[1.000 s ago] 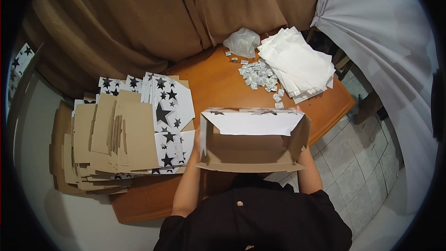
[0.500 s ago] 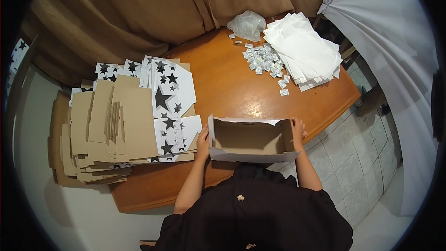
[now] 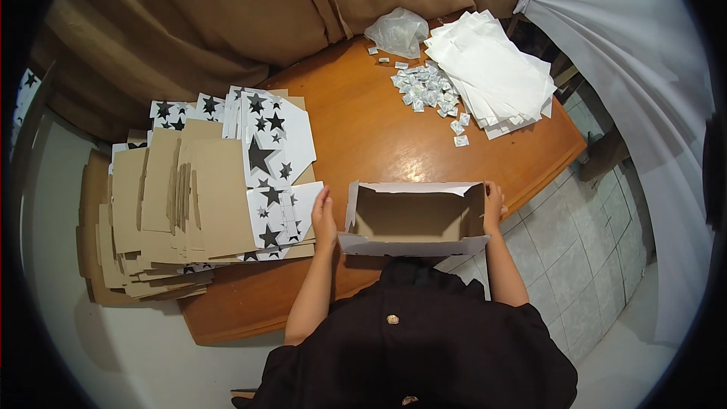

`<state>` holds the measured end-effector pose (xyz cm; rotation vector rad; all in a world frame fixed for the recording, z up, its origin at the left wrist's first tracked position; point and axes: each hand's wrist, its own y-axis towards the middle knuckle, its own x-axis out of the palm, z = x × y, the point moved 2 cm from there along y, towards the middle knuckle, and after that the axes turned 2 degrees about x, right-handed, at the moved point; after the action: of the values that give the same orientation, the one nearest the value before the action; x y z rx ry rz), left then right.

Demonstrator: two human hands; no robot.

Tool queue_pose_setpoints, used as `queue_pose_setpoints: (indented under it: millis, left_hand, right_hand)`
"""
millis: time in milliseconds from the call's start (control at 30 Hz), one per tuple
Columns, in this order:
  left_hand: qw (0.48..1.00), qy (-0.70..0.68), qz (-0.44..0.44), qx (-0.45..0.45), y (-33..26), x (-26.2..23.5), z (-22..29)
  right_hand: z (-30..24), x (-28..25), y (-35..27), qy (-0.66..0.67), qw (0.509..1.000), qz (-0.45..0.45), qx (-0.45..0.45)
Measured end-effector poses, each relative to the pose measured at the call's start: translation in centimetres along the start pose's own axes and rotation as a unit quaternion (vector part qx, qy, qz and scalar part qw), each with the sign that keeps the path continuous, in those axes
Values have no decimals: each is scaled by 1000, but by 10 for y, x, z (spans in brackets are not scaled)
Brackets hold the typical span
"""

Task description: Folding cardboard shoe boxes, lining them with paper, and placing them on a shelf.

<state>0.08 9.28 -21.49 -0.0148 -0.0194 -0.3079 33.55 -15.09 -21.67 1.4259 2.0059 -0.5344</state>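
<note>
The box point(image 3: 413, 247) is at the near edge of the table point(image 3: 356, 125), the left hand point(image 3: 324, 221) flat and just beside it, the right hand point(image 3: 494, 208) at its right end, grip unclear, so an uneven push could tip it off

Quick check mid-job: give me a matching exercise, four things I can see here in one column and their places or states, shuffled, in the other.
1. Box
2. White sheets
3. Plastic bag
4. Cardboard stack

A. On the left part of the table
B. Between the left hand and right hand, opening upward
C. Crumpled, translucent
D. Fanned pile, far right

Pairs: 1-B, 2-D, 3-C, 4-A
</note>
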Motion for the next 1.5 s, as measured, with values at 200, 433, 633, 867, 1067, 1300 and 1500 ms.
queue_pose_setpoints:
  millis: [200,433,633,867,1067,1300,1500]
  left_hand:
    - [913,201,-208,288,-49,50,189]
    - [790,412,-306,336,-68,82,188]
    - [737,515,-314,305,-65,90,177]
    - [736,559,-262,278,-50,90,175]
    - [745,544,-293,251,-28,58,187]
    - [794,552,-207,151,1,8,133]
    - [787,573,-115,199,-24,38,143]
  right_hand:
    - [0,-5,-3,-16,999,21,17]
    - [-14,-27,9,211,976,43,44]
    - [-92,-95,-17,373,909,-158,-98]
    - [-93,-101,-23,342,912,-214,-73]
    - [-77,-116,-19,364,921,-118,-75]
    - [-60,-113,-18,306,933,-178,-60]
    - [-75,-120,-24,305,923,-210,-101]
